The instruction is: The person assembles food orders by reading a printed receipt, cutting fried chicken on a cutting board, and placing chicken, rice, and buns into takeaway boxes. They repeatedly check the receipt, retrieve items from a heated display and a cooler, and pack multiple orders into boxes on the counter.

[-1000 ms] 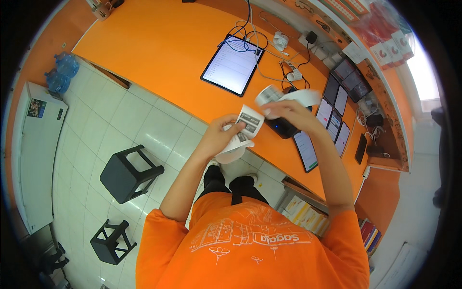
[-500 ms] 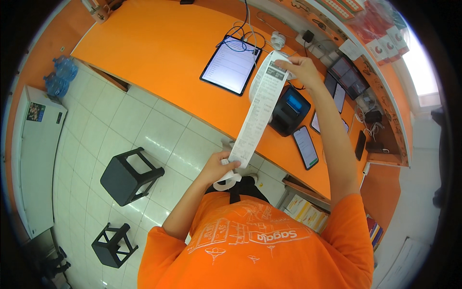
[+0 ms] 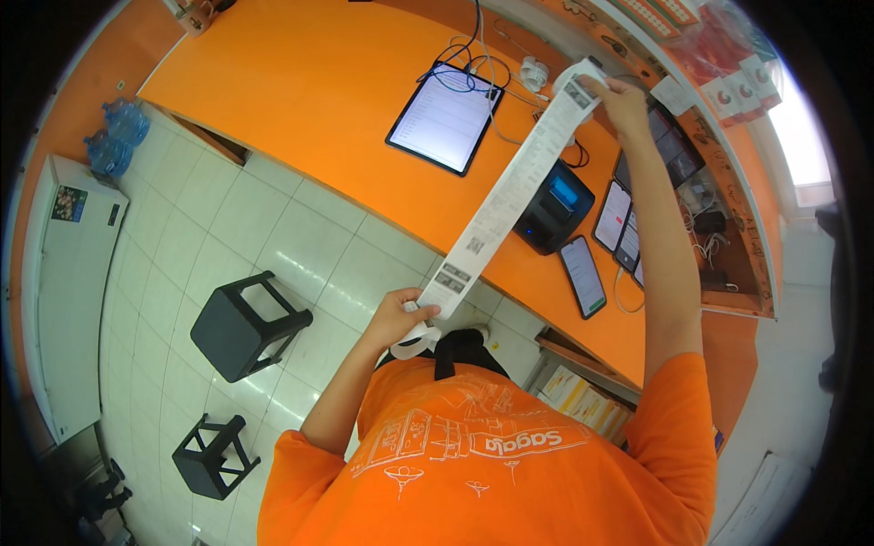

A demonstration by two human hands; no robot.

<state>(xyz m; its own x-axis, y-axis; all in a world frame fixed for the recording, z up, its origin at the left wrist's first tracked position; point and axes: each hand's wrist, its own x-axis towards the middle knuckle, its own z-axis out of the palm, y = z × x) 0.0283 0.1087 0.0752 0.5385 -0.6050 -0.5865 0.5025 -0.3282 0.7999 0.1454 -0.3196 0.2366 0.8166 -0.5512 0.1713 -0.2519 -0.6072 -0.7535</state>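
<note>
A long white printed receipt strip is stretched taut on a slant between my two hands, above the orange counter's near edge. My right hand pinches its far upper end, where the paper curls over behind. Down at the near end, my left hand is closed on the strip with the thumb on top. A curled loop of the paper hangs below that hand. Part of a black receipt printer with a lit blue screen shows beside the strip, on its right.
On the orange counter lie a tablet, cables, and several phones, one phone near the edge. Two black stools stand on the tiled floor at left. A white chest freezer and blue water jugs line the left wall.
My right hand has moved up and to the right, and my left hand slightly left. A longer stretch of the receipt strip now spans between them.
</note>
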